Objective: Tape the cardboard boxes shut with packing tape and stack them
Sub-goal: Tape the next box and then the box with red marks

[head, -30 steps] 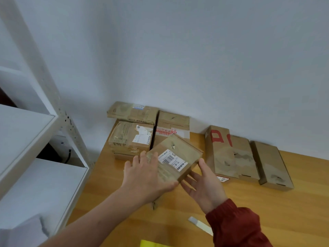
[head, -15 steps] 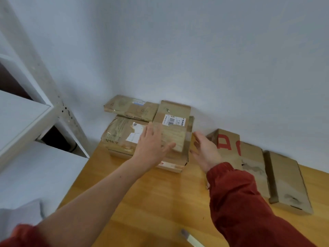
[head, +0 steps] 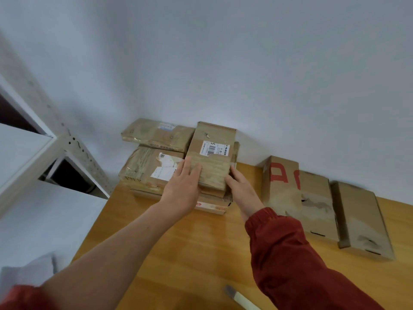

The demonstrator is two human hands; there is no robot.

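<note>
Box (head: 210, 162) atop stack (head: 212, 205) | left fingers (head: 192, 170) straight, flat on lid | right fingers (head: 233, 173) straight, pressing right side

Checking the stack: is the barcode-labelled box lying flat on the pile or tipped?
Flat: the barcode-labelled box sits level atop the stack, left hand and right hand at its sides.

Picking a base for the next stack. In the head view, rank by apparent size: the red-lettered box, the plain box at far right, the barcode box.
1. plain box at far right
2. barcode box, close behind; it lies farther from the camera, so unsure
3. red-lettered box, partly hidden by the next box
</note>
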